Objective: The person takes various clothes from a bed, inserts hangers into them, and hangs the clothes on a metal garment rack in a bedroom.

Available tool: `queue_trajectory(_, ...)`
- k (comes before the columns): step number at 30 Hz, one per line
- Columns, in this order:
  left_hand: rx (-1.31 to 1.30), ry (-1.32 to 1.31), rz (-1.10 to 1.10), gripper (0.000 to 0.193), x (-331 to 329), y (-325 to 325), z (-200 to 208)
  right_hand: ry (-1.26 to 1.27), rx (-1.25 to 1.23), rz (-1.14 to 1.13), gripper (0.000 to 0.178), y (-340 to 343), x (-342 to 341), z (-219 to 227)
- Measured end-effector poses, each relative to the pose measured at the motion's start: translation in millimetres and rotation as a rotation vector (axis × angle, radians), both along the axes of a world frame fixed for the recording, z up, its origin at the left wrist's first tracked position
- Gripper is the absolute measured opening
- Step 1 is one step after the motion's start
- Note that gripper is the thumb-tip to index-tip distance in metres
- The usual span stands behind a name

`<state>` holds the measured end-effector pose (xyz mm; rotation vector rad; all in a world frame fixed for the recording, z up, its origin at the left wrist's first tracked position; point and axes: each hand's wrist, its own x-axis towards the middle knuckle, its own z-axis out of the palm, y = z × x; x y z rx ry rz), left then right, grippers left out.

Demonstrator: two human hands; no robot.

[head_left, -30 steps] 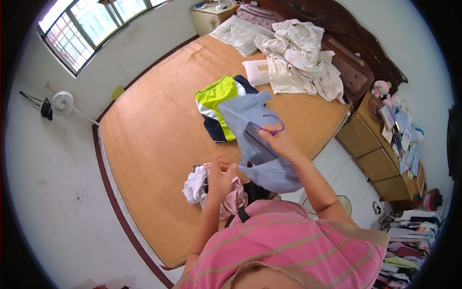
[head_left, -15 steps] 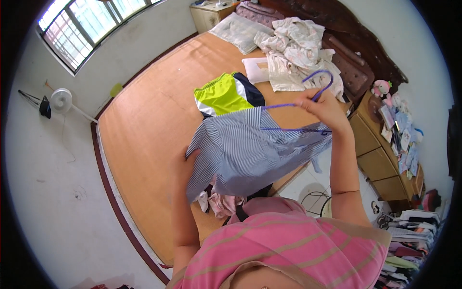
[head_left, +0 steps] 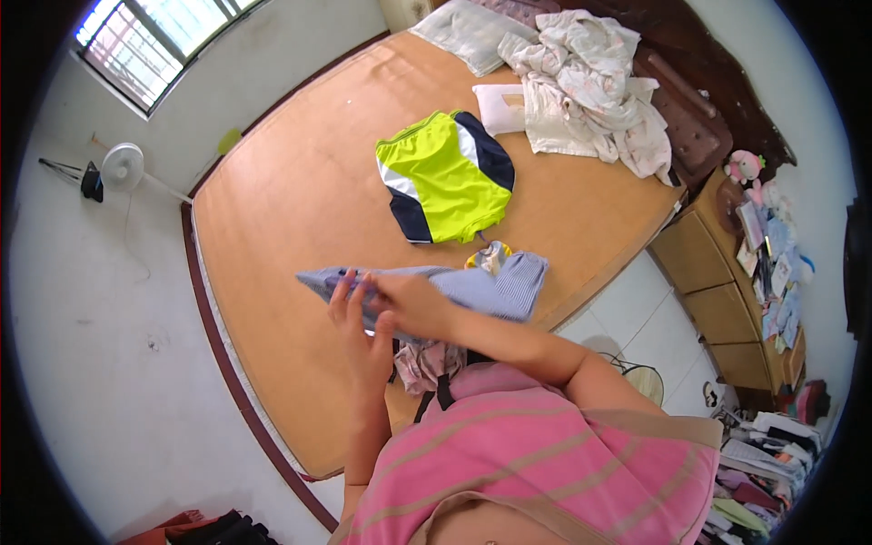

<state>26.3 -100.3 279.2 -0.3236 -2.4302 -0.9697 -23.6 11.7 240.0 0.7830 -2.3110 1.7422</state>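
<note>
A blue-and-white striped shirt [head_left: 504,283] lies bunched sideways over the bed's near part, its left end reaching under my hands. Purple clothes hanger [head_left: 366,283] shows only in a small piece among my fingers; the rest of it is hidden. My right hand [head_left: 400,302] reaches across to the left and is closed at the hanger, its fingertips partly covered. Right beside it, my left hand [head_left: 359,318] has its fingers stretched upward and thumb apart, slightly blurred. Lime-green, white and navy shorts [head_left: 445,177] lie flat beyond the shirt.
Pink crumpled cloth [head_left: 422,366] lies by my waist, and a small yellow-and-white item [head_left: 490,258] beside the shirt. Pale bedding [head_left: 586,100] is heaped at the far right of the bed [head_left: 272,236]. Wooden drawers [head_left: 704,282] stand at right; a white fan [head_left: 123,168] is at left.
My right hand has swung left and down with the hanger, to beside my left hand. The shirt, held spread before, is now lowered and bunched. My left hand's fingers have come off its edge.
</note>
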Motion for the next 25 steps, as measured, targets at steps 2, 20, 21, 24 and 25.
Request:
queue_trajectory(2,0.376,-0.166,0.061,0.037,8.6,-4.3,-12.4,-0.141,0.019,0.202,0.035,-12.2,16.8,-1.6)
queue_trajectory(20,0.815,0.31,0.473,0.044,66.6,-14.7,79.1,-0.601,1.003,-0.096,0.021,183.6,-109.1,-335.9)
queue_trajectory(21,0.85,0.27,0.427,0.044,65.7,-11.7,79.2,-0.566,1.013,-0.16,0.025,189.9,-117.7,-350.2)
queue_trajectory(24,0.808,0.135,0.313,0.044,54.7,5.4,79.6,-0.69,1.073,0.003,0.033,189.3,-145.0,-367.2)
queue_trajectory(25,0.78,0.114,0.313,0.044,51.4,5.6,76.5,-0.687,1.061,0.02,0.033,178.4,-150.9,-370.3)
